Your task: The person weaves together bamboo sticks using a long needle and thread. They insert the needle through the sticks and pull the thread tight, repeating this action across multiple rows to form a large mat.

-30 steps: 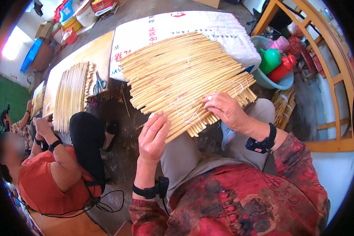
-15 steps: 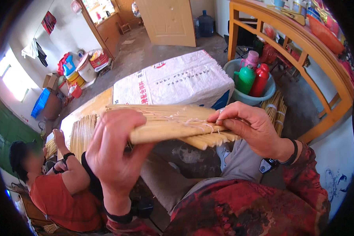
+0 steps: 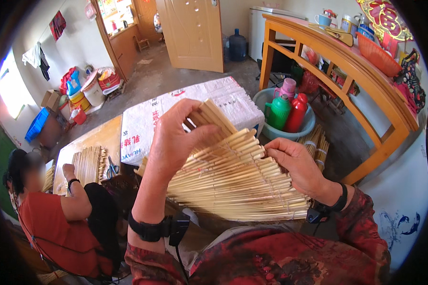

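A mat of pale thin sticks (image 3: pixel 238 187) tied with string spreads in front of me, tilted above my lap. My left hand (image 3: pixel 176 137) is closed round its upper edge, with the thumb lying over the sticks. At the mat's right side, my right hand (image 3: pixel 297 166) is closed in a pinch at the stick ends, near the tied string. Whether the right fingertips hold string or a stick end is too small to make out. The cut stick ends form an uneven right edge, and loose string bits show across the mat.
A table (image 3: pixel 114 135) bears a white printed sack (image 3: pixel 195 102), another stick mat (image 3: pixel 86 164) and scissors (image 3: pixel 111 167). At the left sits a person in red (image 3: pixel 66 213). On the right are a blue basin (image 3: pixel 292 135) with thermos flasks, stick bundles (image 3: pixel 321 152) and a wooden frame (image 3: pixel 342 95).
The mat has turned from nearly edge-on to show its broad face. My left hand has risen along its upper edge; my right hand has moved slightly down at the right edge.
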